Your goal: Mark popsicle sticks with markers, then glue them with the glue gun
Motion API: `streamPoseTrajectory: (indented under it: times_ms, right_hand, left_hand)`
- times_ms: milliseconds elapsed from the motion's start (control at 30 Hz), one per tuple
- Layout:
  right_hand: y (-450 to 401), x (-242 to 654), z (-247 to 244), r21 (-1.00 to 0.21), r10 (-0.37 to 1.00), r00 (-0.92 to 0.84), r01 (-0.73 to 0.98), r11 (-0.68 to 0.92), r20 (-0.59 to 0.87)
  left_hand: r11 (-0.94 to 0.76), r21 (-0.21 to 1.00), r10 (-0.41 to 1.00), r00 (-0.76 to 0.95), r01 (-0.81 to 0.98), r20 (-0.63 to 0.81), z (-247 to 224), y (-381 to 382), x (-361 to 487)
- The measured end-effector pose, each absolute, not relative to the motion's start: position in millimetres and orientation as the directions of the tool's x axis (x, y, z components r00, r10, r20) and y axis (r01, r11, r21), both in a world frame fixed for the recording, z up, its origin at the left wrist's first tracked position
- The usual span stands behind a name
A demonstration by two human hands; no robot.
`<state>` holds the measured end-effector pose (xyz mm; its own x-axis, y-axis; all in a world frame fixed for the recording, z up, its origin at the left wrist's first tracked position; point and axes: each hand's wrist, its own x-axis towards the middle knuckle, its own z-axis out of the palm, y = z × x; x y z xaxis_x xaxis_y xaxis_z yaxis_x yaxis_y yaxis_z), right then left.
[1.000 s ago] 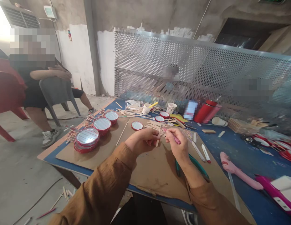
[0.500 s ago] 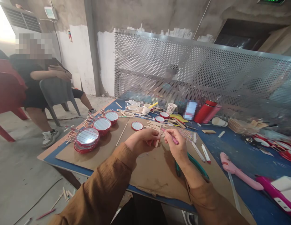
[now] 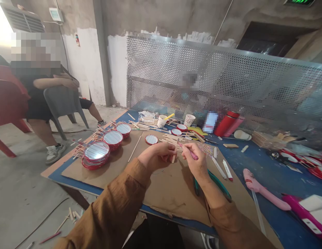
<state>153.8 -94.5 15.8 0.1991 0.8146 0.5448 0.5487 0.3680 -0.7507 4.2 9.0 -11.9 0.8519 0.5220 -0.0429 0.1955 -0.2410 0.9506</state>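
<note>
Over the middle of the cardboard sheet [image 3: 176, 193], my left hand [image 3: 161, 154] is closed on a thin wooden stick [image 3: 174, 155], held roughly upright. Just to its right, my right hand [image 3: 194, 157] grips a pink pen [image 3: 193, 155], its tip close to the stick. Beneath my right forearm lie green-handled pliers [image 3: 219, 185]. Beyond my hands is a pile of loose wooden sticks [image 3: 171, 139], and a small red-rimmed round piece [image 3: 151, 139] rests near my left hand.
Red-rimmed round pieces [image 3: 96, 151] stand in stacks at the left. Paper cups [image 3: 161, 121], a red bottle [image 3: 226, 123], a marker [image 3: 227, 170] and a pink glue gun [image 3: 265, 193] are on the blue table [image 3: 236, 159]. A person [image 3: 57, 83] sits at the left.
</note>
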Motion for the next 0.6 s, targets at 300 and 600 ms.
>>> streamPoseTrajectory:
  times_ms: [300, 600]
  right_hand:
    - [-93.7, 153.5, 15.8, -0.752, 0.819, 0.190, 0.546, 0.369, 0.541]
    - [-94.7, 153.1, 17.1, -0.744, 0.813, 0.184, 0.550, 0.381, 0.552]
  left_hand:
    - [-0.263, 0.937, 0.507, 0.859, 0.230, -0.069, -6.2, 9.4, 2.2]
    - [-0.258, 0.947, 0.495, 0.868, 0.192, -0.042, -9.7, 10.7, 2.7]
